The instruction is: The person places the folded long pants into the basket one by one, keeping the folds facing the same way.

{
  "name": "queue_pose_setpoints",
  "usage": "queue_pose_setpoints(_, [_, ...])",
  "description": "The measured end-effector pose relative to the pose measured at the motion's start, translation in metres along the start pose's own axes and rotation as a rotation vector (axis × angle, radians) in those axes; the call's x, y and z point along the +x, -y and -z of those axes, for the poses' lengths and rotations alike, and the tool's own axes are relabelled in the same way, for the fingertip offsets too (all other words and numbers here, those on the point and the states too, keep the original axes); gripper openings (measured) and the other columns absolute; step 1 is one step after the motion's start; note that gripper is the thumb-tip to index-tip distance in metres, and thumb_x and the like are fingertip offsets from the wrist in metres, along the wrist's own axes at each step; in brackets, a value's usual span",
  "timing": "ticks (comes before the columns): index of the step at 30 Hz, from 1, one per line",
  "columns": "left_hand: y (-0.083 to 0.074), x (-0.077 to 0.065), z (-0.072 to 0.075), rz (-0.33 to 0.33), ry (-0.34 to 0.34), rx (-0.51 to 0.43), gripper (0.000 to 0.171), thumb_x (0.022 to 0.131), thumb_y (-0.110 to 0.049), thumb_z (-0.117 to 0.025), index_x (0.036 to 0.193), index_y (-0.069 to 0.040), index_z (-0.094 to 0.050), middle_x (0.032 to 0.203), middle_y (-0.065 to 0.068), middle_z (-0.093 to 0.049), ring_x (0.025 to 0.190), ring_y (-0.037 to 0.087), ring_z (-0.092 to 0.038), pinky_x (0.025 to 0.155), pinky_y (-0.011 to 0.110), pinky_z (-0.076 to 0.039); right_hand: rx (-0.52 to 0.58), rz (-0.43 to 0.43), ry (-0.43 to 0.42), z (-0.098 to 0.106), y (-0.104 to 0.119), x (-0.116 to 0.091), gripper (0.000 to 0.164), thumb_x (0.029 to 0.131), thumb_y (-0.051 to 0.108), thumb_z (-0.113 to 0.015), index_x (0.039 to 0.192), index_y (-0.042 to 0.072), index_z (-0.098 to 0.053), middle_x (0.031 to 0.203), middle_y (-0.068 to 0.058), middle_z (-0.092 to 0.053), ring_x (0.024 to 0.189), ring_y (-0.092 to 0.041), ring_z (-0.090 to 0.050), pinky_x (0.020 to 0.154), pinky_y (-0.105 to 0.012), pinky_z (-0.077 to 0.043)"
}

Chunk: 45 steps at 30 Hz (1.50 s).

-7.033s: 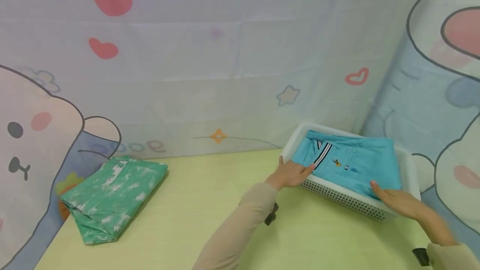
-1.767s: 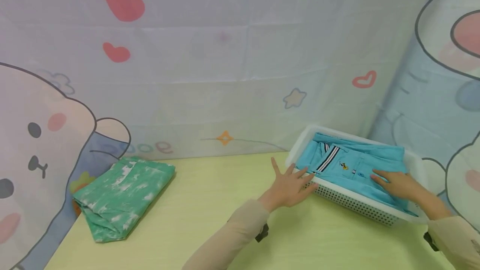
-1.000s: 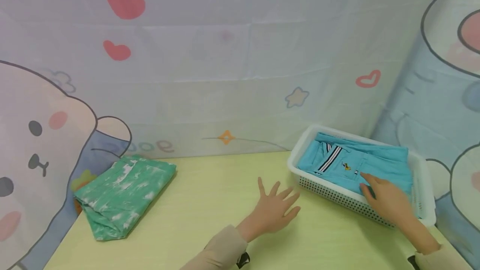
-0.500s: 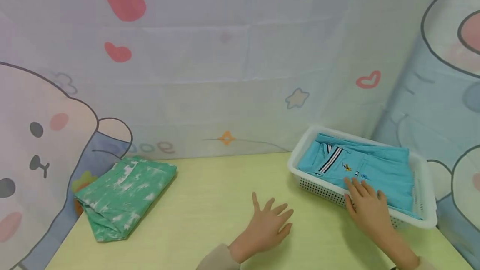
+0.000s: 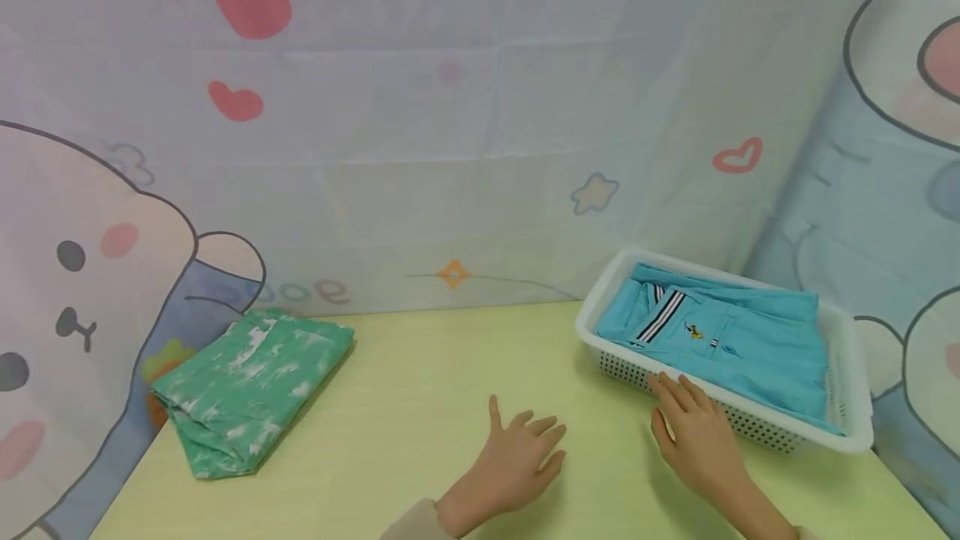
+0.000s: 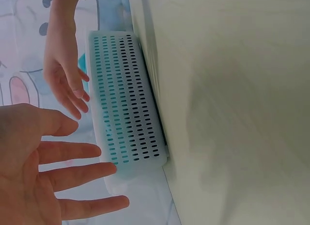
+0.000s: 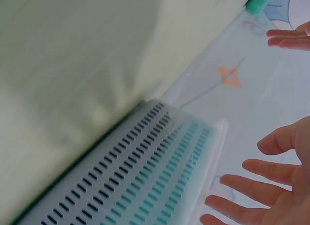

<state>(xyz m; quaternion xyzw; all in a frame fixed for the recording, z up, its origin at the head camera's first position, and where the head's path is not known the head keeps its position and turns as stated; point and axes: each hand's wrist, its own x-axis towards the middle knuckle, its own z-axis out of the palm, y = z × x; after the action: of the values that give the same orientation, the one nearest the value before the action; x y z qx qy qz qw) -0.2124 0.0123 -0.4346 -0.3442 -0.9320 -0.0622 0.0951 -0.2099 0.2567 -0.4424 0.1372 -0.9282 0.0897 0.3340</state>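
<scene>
My left hand [image 5: 510, 465] hovers over the table left of the basket, fingers spread and holding nothing. Closer to the basket, my right hand [image 5: 697, 440] is in front of its near wall with fingers extended, also with nothing in it. The white perforated basket [image 5: 851, 390] stands at the right of the table. Inside it lies a folded turquoise polo shirt [image 5: 772, 357] with a striped collar edge and a small embroidered logo. In the left wrist view the holes of the basket wall [image 6: 123, 99] show the turquoise cloth behind them.
At the table's left lies a folded green garment with white blotches [image 5: 255, 390]. The pale yellow-green table [image 5: 420, 390] stretches between it and the basket. A cartoon-printed curtain [image 5: 420, 123] hangs behind and along the sides.
Both hands have withdrawn from the basket toward the front of the table. The right hand has left the shirt and moved left. Shirt and basket stay put in the latest frames.
</scene>
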Motion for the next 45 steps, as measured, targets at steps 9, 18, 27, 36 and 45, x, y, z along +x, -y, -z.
queue_pose_setpoints(9, [0.014, -0.014, 0.002, 0.074, 0.050, -0.099, 0.033, 0.091, -0.030, -0.045, 0.118, -0.017, -0.057, 0.121, -0.001, -0.058, 0.109, 0.024, -0.055, 0.093, 0.068, -0.026, 0.168, 0.020, -0.049, -0.015, 0.020, -0.006, 0.037, 0.070, 0.004, -0.065, 0.107, 0.003, -0.062, 0.103, -0.014, -0.065, 0.094, -0.032, -0.059, 0.072, -0.046, -0.049])
queue_pose_setpoints(18, [0.025, -0.022, 0.000, 0.082, 0.020, -0.152, 0.032, 0.090, -0.027, -0.049, 0.116, -0.012, -0.059, 0.115, 0.001, -0.062, 0.100, 0.018, -0.061, 0.082, 0.047, -0.047, 0.281, -0.065, 0.065, -0.024, 0.045, -0.006, 0.036, 0.075, 0.005, -0.065, 0.111, 0.008, -0.062, 0.103, -0.007, -0.065, 0.095, -0.025, -0.059, 0.071, -0.039, -0.051])
queue_pose_setpoints(27, [0.039, -0.032, 0.002, 0.114, -0.025, -0.161, 0.031, 0.089, -0.024, -0.050, 0.115, -0.010, -0.060, 0.113, 0.003, -0.063, 0.101, 0.018, -0.061, 0.078, 0.042, -0.048, 0.310, -0.054, 0.105, -0.034, 0.059, -0.003, 0.034, 0.075, 0.005, -0.066, 0.109, 0.007, -0.063, 0.105, -0.010, -0.065, 0.096, -0.025, -0.060, 0.075, -0.039, -0.051])
queue_pose_setpoints(36, [0.050, -0.037, -0.001, 0.138, -0.084, -0.184, 0.030, 0.089, -0.023, -0.050, 0.113, -0.009, -0.061, 0.111, 0.004, -0.064, 0.098, 0.020, -0.062, 0.077, 0.043, -0.049, 0.362, -0.061, 0.208, -0.042, 0.073, 0.001, 0.031, 0.078, 0.008, -0.064, 0.109, 0.008, -0.064, 0.108, -0.013, -0.064, 0.100, -0.027, -0.059, 0.078, -0.041, -0.050])
queue_pose_setpoints(45, [0.064, -0.043, 0.003, 0.164, -0.146, -0.209, 0.028, 0.088, -0.020, -0.051, 0.110, -0.005, -0.062, 0.106, 0.006, -0.066, 0.094, 0.021, -0.064, 0.074, 0.038, -0.052, 0.411, -0.094, 0.261, -0.043, 0.088, 0.011, 0.027, 0.081, 0.009, -0.062, 0.108, 0.007, -0.064, 0.111, -0.012, -0.063, 0.101, -0.027, -0.057, 0.083, -0.042, -0.047])
